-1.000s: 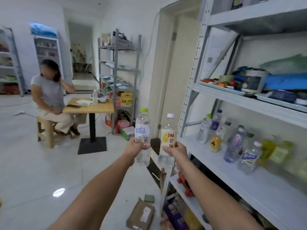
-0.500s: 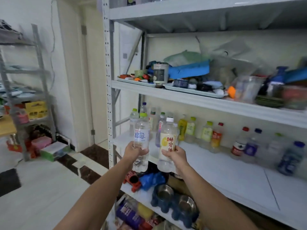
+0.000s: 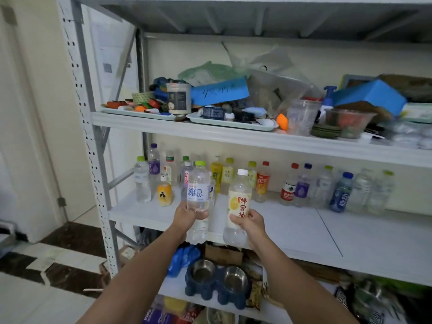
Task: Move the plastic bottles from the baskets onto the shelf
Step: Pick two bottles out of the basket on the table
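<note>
Head view, left grip (image 3: 189,217) grasping green-capped bottle (image 3: 198,183), right grip (image 3: 252,223) grasping white-capped bottle (image 3: 239,199), both upright (caps up), before shelf (image 3: 292,230)

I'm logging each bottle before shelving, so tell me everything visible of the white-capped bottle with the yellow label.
The white-capped bottle is clear plastic and looks empty, with a white screw cap and a cream-yellow label bearing red characters. It is nearly upright in the air before the front edge of the shelf. The right hand grips its lower half, fingers curled round the label; nothing else touches it.
</note>
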